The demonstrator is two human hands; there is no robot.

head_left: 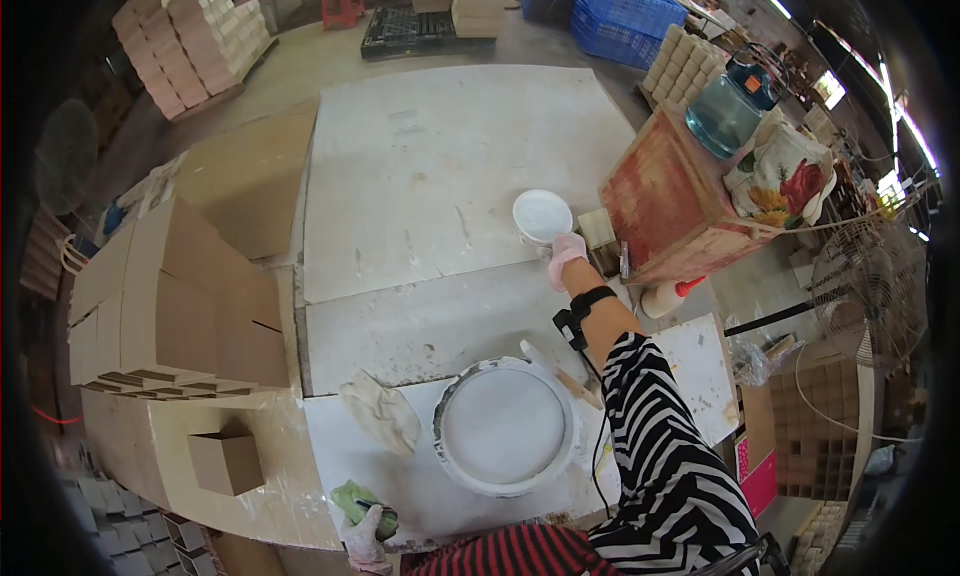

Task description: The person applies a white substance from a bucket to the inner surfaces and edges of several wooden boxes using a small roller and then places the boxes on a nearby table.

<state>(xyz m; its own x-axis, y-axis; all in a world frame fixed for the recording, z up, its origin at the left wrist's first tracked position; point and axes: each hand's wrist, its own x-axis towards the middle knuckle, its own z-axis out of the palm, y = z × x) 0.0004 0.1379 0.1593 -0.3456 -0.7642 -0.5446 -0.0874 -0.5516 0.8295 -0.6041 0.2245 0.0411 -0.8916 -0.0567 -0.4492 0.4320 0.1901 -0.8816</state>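
Stretched far forward over the table, my right hand [566, 258], in a pale pink glove, has its fingers closed at the near rim of a white bowl [543, 217]. The bowl looks pale inside. My left hand [367, 538], also in a light glove, is low at the table's front edge, closed on a crumpled green cloth [352, 497] with something dark beside it. Between the hands stands a large round white basin [441, 438] with a stained rim. A cream rag [382, 412] lies left of the basin, and a pale stick-like tool [562, 374] lies to its right.
Stacked cardboard boxes [180, 301] stand at the left, with one small box [226, 463] nearer. A reddish wooden box [665, 196] bears a blue water jug [728, 111] and a floral bag [782, 174]. A white bottle with a red tip [664, 298] and a fan [868, 291] are at the right.
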